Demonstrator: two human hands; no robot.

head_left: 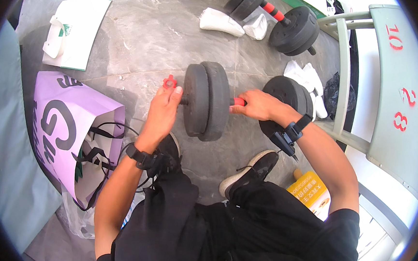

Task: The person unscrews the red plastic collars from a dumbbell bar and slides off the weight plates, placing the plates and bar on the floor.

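A dumbbell with two black plates (pixel 207 101) at its left end lies across the space in front of me. My right hand (pixel 256 105) is closed round its red handle (pixel 239 101), and more black plates (pixel 284 96) sit at the right end, partly behind my right wrist. My left hand (pixel 163 109) is by the short bare bar end that sticks out left of the plates. Its thumb and fingers pinch a red star-shaped collar nut (pixel 169 82), which is off the bar.
Another black and red dumbbell (pixel 294 31) lies at the far right, near white gloves (pixel 222 22). More white gloves (pixel 307 79) lie by a black plastic bag (pixel 332 95). A purple paper bag (pixel 60 116) stands left; a grey-green chair (pixel 395 83) and yellow box (pixel 310 190) are right.
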